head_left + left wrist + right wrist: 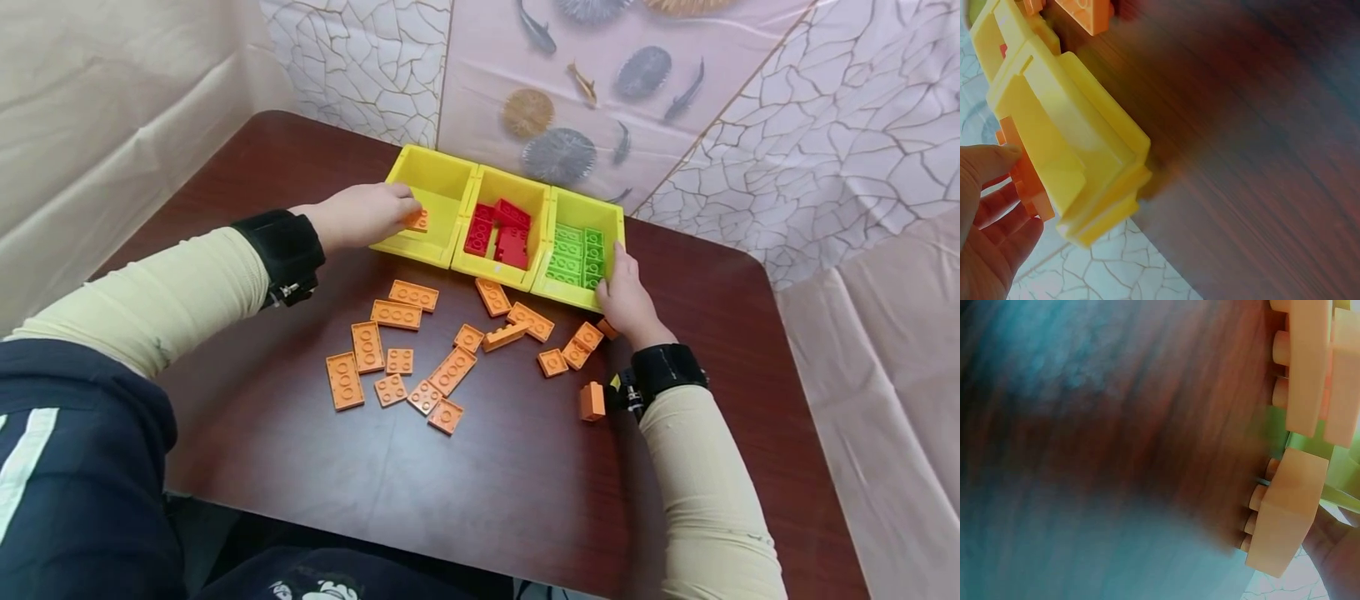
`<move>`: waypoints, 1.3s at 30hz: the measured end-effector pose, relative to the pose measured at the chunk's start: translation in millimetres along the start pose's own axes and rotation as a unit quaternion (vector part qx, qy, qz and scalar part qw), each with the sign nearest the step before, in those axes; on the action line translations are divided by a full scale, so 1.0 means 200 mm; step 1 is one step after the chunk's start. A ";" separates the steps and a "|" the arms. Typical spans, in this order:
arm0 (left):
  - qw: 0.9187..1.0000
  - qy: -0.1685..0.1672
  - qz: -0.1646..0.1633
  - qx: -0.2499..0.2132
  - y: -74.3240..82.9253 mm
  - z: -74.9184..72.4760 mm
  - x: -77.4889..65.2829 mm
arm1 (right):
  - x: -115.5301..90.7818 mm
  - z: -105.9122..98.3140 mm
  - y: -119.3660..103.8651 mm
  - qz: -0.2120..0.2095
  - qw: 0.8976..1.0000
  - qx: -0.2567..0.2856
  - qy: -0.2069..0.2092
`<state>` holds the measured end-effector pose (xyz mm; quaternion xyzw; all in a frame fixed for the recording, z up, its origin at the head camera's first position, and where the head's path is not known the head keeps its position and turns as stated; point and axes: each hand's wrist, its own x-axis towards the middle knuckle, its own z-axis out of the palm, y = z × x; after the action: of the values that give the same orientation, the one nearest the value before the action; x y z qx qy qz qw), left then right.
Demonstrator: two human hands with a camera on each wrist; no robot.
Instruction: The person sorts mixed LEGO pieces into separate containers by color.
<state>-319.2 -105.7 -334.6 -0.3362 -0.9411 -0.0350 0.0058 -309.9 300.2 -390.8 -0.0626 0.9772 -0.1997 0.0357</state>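
My left hand (367,214) pinches an orange toy brick (1025,169) between thumb and fingers over the left yellow bin (438,175). In the left wrist view, the brick stands close in front of that bin's opening. Red bricks (513,237) lie in the middle bin (517,185), and green bricks (573,257) fill much of the right bin (588,205). At the right bin's front right corner, my right hand (628,296) grips the rim and wall, thumb toward the front. Part of this hand is hidden behind orange bricks in the right wrist view.
Several loose orange bricks lie on the dark wooden table (495,492) in front of the bins. One orange brick (592,402) stands upright beside the right wrist. Behind the bins hangs a patterned cloth (480,75).
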 end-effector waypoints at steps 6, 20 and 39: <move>1.000 -0.004 0.013 -0.001 0.03 0.02 0.07 | 0.00 0.00 0.00 0.001 1.000 0.005 0.004; 0.996 -0.058 0.024 -0.067 0.02 0.09 0.21 | 0.00 0.01 0.00 -0.004 1.000 0.008 0.014; 0.981 -0.158 0.027 -0.108 -0.02 0.13 0.37 | 0.00 0.01 0.01 -0.005 1.000 -0.001 0.021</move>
<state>-379.0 -59.5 -357.9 -0.3614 -0.9115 -0.0824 -0.1781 -309.7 300.8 -392.5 -0.0631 0.9777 -0.1998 0.0143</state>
